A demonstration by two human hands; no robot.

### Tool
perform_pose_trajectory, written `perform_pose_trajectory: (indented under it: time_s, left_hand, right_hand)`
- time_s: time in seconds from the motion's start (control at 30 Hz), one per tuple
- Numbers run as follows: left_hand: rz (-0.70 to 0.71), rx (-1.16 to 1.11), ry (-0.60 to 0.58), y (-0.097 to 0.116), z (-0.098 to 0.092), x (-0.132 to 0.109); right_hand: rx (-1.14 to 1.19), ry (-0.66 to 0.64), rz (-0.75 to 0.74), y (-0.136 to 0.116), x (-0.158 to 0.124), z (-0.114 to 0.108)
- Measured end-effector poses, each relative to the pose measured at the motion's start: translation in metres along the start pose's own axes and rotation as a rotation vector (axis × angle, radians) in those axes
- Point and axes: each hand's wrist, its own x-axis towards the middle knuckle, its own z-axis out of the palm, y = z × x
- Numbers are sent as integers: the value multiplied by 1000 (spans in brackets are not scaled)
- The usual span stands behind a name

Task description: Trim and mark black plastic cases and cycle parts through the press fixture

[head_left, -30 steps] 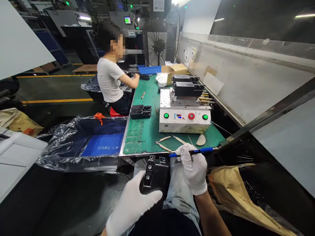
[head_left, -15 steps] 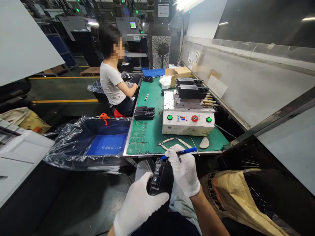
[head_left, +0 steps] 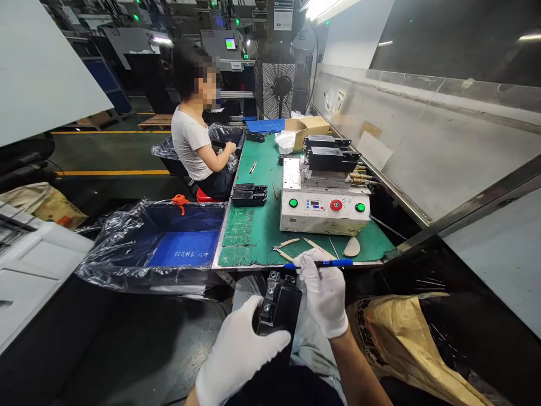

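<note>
My left hand (head_left: pixel 240 349), in a white glove, is wrapped round a black plastic housing (head_left: pixel 287 307) above my lap. Metal-ringed holes run along the near-left edge of the housing; its lower part is hidden by the hand and dark clothing. My right hand (head_left: pixel 323 296), also gloved, pinches a slim blue pen-like tool (head_left: pixel 338 263), which lies nearly level. The tool's left tip points over the top end of the housing, slightly apart from it. Whether it is a marker or a trimming tool I cannot tell.
On the green-topped table (head_left: pixel 253 237) stand a control box (head_left: pixel 323 217) carrying black housings, more housings (head_left: pixel 249 195), and pliers (head_left: pixel 289 242). A plastic-lined bin (head_left: pixel 143 270) is at left. A co-worker (head_left: pixel 194 135) sits beyond it. A brown sack (head_left: pixel 393 327) lies at right.
My right hand has moved slightly right and down, taking the blue tool's tip away from the housing's top corner. The tool now lies flatter. My left hand stays put.
</note>
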Motion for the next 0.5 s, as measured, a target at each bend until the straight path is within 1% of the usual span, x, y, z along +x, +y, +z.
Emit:
perform_pose_trajectory:
  time_s: [0.1, 0.17, 0.33, 0.5]
  left_hand:
    - [-6, -4, -14, -2, -1, 2]
    - [2, -10, -8, -3, 0, 4]
    - [32, 7, 43, -8, 2, 7]
    - [42, 1, 41, -9, 2, 8]
  right_hand:
    - [98, -27, 41, -7, -6, -2]
    - [137, -67, 27, -14, -10, -2]
    - [19, -138, -124, -21, -13, 2]
    - [-98, -167, -245, -17, -8, 3]
